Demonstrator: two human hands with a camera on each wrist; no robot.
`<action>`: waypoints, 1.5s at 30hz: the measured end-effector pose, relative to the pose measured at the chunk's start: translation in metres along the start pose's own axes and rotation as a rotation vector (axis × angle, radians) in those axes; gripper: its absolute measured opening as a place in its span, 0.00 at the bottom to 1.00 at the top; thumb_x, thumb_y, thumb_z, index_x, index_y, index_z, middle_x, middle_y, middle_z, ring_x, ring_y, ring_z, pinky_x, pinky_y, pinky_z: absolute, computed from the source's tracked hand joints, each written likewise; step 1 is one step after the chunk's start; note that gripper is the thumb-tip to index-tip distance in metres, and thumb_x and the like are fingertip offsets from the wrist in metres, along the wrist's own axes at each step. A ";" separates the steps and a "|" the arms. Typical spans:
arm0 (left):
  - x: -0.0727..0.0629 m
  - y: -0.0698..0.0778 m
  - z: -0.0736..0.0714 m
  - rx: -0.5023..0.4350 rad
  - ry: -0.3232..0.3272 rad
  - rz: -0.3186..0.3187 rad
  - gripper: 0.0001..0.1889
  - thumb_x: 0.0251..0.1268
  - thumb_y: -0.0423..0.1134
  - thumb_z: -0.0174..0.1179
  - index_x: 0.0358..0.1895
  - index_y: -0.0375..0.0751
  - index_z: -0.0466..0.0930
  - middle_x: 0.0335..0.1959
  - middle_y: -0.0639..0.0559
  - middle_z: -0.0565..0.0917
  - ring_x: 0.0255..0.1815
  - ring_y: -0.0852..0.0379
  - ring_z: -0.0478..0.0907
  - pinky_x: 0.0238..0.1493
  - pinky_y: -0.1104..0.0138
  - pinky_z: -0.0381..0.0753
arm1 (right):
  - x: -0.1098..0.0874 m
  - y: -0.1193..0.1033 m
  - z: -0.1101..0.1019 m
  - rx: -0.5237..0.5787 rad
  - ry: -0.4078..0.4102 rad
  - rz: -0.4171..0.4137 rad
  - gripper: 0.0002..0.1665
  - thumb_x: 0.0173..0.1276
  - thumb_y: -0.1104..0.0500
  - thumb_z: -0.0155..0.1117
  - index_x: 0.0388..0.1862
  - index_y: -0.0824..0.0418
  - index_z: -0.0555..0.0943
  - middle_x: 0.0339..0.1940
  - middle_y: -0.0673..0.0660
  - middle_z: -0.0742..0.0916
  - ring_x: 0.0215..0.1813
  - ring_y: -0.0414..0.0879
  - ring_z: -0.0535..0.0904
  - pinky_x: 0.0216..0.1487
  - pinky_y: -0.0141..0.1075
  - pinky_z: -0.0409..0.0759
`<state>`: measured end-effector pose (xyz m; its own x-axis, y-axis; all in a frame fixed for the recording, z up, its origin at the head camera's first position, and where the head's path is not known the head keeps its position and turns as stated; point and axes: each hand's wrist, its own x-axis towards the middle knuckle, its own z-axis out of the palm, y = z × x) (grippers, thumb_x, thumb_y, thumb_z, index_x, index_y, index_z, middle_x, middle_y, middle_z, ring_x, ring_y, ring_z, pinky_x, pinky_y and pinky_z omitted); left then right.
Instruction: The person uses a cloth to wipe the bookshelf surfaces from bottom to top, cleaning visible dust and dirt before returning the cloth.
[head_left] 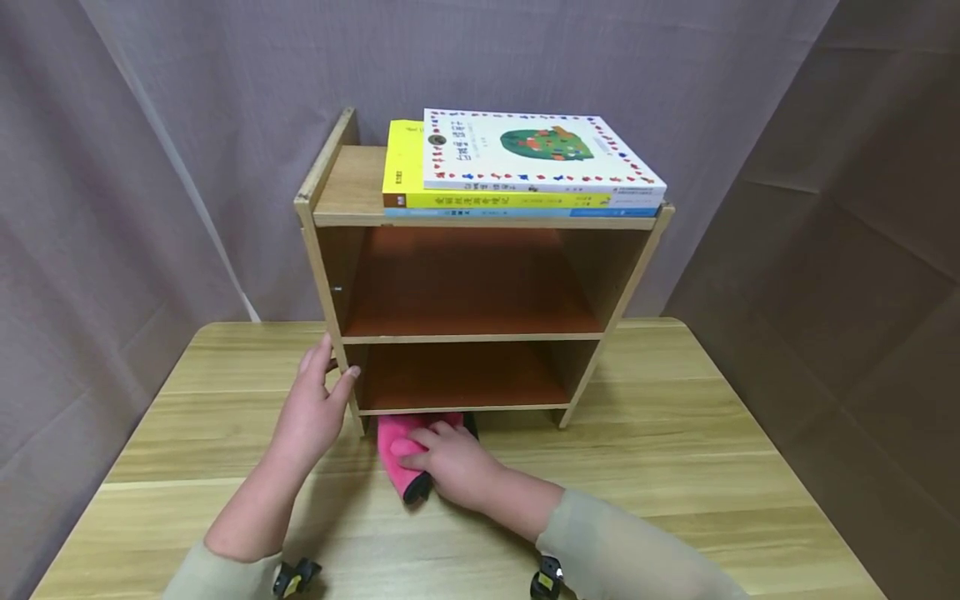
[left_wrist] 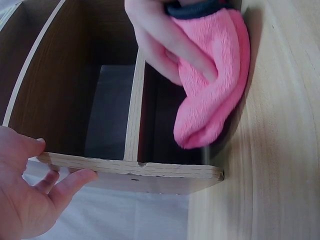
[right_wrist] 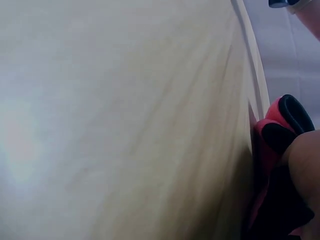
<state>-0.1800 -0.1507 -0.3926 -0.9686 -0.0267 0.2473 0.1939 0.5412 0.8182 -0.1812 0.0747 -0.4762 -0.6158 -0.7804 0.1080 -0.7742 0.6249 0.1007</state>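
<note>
A small wooden shelf unit [head_left: 472,283] stands on the table. My left hand [head_left: 310,417] holds its left side panel near the lower front edge; in the left wrist view the thumb and fingers lie on either side of the panel [left_wrist: 135,168]. At the foot of the unit, my right hand [head_left: 459,463] grips a folded plush pink cloth [head_left: 390,446] with black edging. Part of that cloth lies in the low gap beneath the bottom board, where its far end is hidden. The right wrist view catches the cloth's black edge [right_wrist: 295,114] beside the hand.
Several books are stacked flat on the unit's top board, a white one [head_left: 540,150] above a yellow one [head_left: 403,162]. The wooden table [head_left: 675,467] spreads around the unit. Grey curtains [head_left: 225,125] hang behind, and a brown one [head_left: 862,292] at the right.
</note>
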 end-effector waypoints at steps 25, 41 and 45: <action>-0.001 0.000 -0.001 -0.012 -0.004 0.010 0.32 0.78 0.41 0.51 0.80 0.55 0.51 0.73 0.41 0.61 0.69 0.37 0.65 0.63 0.40 0.70 | -0.056 0.004 -0.044 -0.010 0.105 -0.060 0.33 0.58 0.68 0.64 0.59 0.40 0.83 0.64 0.51 0.80 0.61 0.54 0.75 0.60 0.51 0.77; 0.000 -0.001 0.000 -0.023 0.002 0.022 0.33 0.77 0.41 0.52 0.80 0.55 0.50 0.74 0.42 0.60 0.69 0.36 0.65 0.62 0.40 0.70 | -0.070 0.028 -0.078 -0.127 0.298 -0.101 0.26 0.52 0.67 0.71 0.48 0.42 0.88 0.56 0.50 0.85 0.53 0.54 0.79 0.50 0.51 0.82; 0.000 -0.002 0.000 -0.020 0.002 0.024 0.33 0.77 0.42 0.52 0.80 0.56 0.50 0.74 0.42 0.60 0.69 0.36 0.65 0.62 0.40 0.70 | -0.073 0.040 -0.083 -0.156 0.295 -0.067 0.24 0.53 0.63 0.74 0.48 0.42 0.89 0.56 0.50 0.85 0.55 0.55 0.79 0.51 0.55 0.81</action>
<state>-0.1804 -0.1515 -0.3941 -0.9633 -0.0155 0.2679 0.2202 0.5245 0.8224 -0.1545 0.1584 -0.3978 -0.4779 -0.7943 0.3750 -0.7660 0.5858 0.2647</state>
